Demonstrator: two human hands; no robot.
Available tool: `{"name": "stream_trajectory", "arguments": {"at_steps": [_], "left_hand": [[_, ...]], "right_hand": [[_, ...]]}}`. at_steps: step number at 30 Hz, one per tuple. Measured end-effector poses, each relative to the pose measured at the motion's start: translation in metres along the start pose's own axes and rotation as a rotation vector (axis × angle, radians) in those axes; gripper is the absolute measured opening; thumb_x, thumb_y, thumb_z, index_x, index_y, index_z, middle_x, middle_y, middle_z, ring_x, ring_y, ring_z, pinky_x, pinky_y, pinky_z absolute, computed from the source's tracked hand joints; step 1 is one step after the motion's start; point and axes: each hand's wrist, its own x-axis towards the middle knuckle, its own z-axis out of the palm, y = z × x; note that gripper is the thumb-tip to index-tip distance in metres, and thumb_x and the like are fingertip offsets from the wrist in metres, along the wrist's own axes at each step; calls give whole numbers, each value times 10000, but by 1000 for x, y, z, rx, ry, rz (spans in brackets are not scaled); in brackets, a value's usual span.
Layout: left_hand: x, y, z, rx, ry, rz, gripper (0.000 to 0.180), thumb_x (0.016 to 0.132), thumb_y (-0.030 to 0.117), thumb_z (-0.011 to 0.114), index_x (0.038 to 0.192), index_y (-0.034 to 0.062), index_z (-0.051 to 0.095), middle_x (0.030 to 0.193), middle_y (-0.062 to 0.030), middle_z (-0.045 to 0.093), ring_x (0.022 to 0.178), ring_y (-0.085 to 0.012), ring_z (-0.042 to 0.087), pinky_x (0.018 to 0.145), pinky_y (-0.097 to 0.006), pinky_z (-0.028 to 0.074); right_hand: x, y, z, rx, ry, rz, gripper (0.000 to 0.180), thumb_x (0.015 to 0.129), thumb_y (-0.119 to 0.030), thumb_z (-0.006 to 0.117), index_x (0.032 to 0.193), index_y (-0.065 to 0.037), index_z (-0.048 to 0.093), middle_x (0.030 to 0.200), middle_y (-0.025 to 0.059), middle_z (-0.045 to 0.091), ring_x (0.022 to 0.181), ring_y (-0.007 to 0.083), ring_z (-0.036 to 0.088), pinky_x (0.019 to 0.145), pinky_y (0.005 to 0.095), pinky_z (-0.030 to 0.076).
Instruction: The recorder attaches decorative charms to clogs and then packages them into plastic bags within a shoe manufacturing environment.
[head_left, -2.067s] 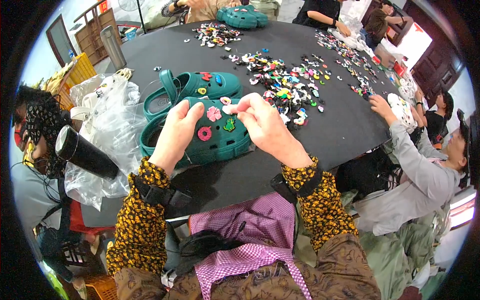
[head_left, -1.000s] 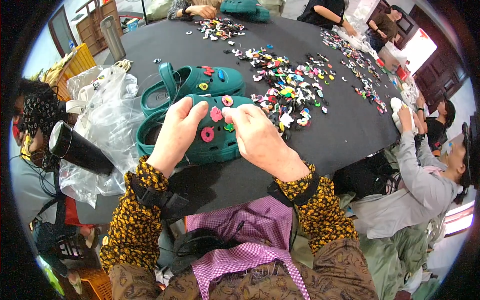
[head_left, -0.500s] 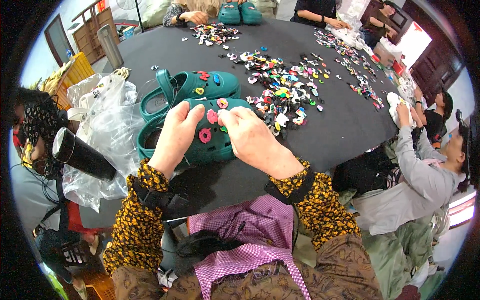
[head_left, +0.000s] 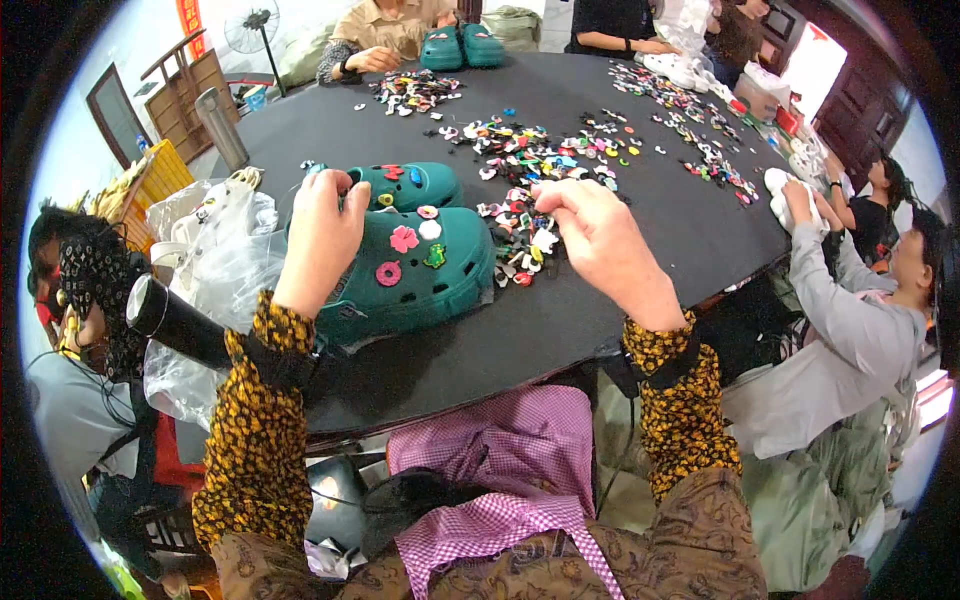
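Note:
Two dark green clogs lie side by side before me. The near clog (head_left: pixel 420 275) bears several charms on its toe: a pink flower charm (head_left: pixel 403 238), a white charm (head_left: pixel 430 229), a pink ring-shaped charm (head_left: pixel 388 273) and a green charm (head_left: pixel 434 256). Behind it, the far clog (head_left: pixel 440 182) carries red, blue and other charms. Over the clogs' heel end is my left hand (head_left: pixel 322 240), fingers curled in; what they grip is hidden. My right hand (head_left: pixel 610 235) hovers at the near edge of the charm pile (head_left: pixel 540 150), thumb and fingers pinched together; any small thing between them cannot be made out.
At left, clear plastic bags (head_left: pixel 225 270) with white clogs lie by a black tumbler (head_left: pixel 175 320); a steel flask (head_left: pixel 221 130) stands behind. Across the black table (head_left: pixel 640 260) are more charm heaps (head_left: pixel 415 90) and green clogs (head_left: pixel 460 47). Other people sit around it.
My right hand has left the near clog and moved right, to the pile. A white charm now shows where it was. My left hand has shifted left and up, off the clog's toe.

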Motion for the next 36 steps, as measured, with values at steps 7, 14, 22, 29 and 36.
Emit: {"name": "stream_trajectory", "arguments": {"at_steps": [7, 14, 22, 29, 36], "left_hand": [[24, -17, -1, 357, -394, -175, 464, 862, 424, 568, 897, -38, 558, 846, -289, 619, 876, -456, 588, 751, -511, 485], [23, -49, 11, 148, -401, -42, 406, 842, 331, 597, 1012, -37, 581, 912, -317, 605, 919, -433, 581, 829, -468, 470], [5, -45, 6, 10, -279, -98, 288, 792, 171, 592, 1049, 44, 612, 964, -220, 604, 942, -355, 576, 854, -393, 458], [-18, -18, -32, -165, -395, -108, 218, 758, 87, 602, 957, 8, 558, 898, -107, 590, 869, -208, 566, 791, -307, 446], [-31, 0, -27, -316, -309, -237, 320, 734, 43, 645, 998, -1, 469, 792, -56, 536, 736, -116, 515, 665, -268, 435]], "right_hand": [[-1, 13, -10, -4, 3, 65, 130, 825, -29, 514, 924, -9, 594, 846, 169, 626, 830, 346, 593, 748, 417, 466], [5, 31, 4, 36, -51, 139, 125, 829, -53, 516, 908, -8, 601, 842, 172, 634, 809, 352, 594, 734, 418, 471], [8, 36, 31, 31, -228, 158, 131, 848, -80, 531, 913, 8, 601, 813, 154, 629, 761, 266, 622, 707, 348, 485], [3, 32, 57, 108, -357, 103, 139, 836, -94, 547, 903, -2, 627, 802, 142, 647, 779, 285, 630, 714, 361, 498], [-9, 30, 84, 5, -462, -41, 113, 774, -119, 625, 854, -39, 629, 835, 109, 631, 830, 304, 583, 780, 405, 413]]}}
